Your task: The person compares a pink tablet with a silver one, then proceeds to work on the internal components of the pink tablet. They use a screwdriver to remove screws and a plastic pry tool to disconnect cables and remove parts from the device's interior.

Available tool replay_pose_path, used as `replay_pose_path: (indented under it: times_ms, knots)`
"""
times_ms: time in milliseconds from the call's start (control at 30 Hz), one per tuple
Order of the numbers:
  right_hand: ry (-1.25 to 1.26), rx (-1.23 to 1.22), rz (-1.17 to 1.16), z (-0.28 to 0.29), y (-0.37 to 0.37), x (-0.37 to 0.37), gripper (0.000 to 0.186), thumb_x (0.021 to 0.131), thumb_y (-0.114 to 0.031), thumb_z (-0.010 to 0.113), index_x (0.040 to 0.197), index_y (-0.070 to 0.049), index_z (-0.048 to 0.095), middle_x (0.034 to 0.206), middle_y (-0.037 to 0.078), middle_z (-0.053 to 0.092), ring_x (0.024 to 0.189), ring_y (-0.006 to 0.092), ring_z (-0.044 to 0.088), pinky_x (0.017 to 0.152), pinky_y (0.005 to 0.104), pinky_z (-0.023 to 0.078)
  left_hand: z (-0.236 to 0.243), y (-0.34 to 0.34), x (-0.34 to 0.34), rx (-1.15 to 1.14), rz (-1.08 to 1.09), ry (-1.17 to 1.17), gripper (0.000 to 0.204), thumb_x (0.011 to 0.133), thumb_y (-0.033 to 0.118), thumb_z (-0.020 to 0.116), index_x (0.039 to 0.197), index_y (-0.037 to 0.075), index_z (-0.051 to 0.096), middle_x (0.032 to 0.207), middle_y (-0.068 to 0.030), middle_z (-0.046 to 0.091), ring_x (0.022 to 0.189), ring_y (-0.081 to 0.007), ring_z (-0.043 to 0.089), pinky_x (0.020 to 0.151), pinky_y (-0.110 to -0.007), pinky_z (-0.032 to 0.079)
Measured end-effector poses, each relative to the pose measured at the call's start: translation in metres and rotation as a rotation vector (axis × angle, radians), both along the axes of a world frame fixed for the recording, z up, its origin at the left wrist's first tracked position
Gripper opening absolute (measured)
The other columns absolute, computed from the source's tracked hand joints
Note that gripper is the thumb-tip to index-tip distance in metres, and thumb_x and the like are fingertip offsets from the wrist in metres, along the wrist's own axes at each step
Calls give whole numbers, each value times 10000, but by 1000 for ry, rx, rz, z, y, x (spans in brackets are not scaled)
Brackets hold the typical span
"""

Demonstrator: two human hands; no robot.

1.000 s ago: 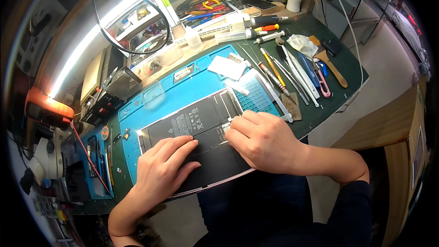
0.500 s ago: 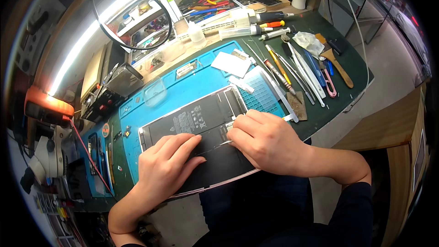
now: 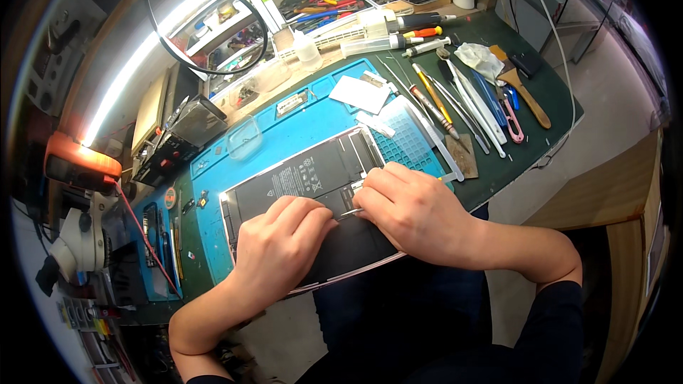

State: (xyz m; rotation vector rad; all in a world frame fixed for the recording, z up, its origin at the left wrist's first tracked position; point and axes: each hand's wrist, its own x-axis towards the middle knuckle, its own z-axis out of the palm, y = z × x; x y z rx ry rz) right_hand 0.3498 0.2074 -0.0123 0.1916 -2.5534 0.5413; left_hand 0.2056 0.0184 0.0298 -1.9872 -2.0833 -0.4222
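Note:
An opened tablet-like device (image 3: 288, 181), with black battery panels inside a silvery frame, lies on a blue repair mat (image 3: 231, 171) at the bench's front. My left hand (image 3: 281, 245) is over its lower left part, fingertips pinched together; what is between them is too small to make out. My right hand (image 3: 413, 210) is curled over its right part, thumb and fingers closed on a thin silvery piece (image 3: 350, 212) that reaches toward my left fingertips. Whether that piece is loose or attached to the device cannot be seen.
Pens, tweezers and brushes (image 3: 523, 96) lie on the green bench (image 3: 530, 160) at right, beside a crumpled white tissue (image 3: 478, 60). An orange meter (image 3: 82, 163), a black boxy unit (image 3: 181, 139) and a microscope base (image 3: 75, 242) stand left. Tool compartments (image 3: 320, 3) line the back.
My left hand has moved right and slightly up, its fingers drawing from spread on the device into a pinch beside my right hand. The thin silvery piece at my right fingertips shows more clearly.

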Motion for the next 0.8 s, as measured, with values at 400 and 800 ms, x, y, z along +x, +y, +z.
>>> replay_pose_path:
  times_ms: [400, 800]
  knots:
    - [79, 26, -36, -2, -1, 2, 93, 808, -72, 660, 840, -64, 574, 874, 81, 571, 851, 234, 619, 690, 326, 550, -8, 7, 19, 38, 87, 113, 146, 837, 83, 795, 906, 74, 667, 862, -28, 644, 756, -203, 659, 596, -329, 539]
    - [30, 9, -176, -4, -12, -3, 111, 824, -67, 680, 847, -62, 572, 877, 77, 565, 830, 230, 621, 662, 320, 556, -10, 6, 23, 44, 91, 155, 178, 836, 68, 805, 929, 50, 655, 865, -49, 627, 739, -215, 636, 595, -335, 541]
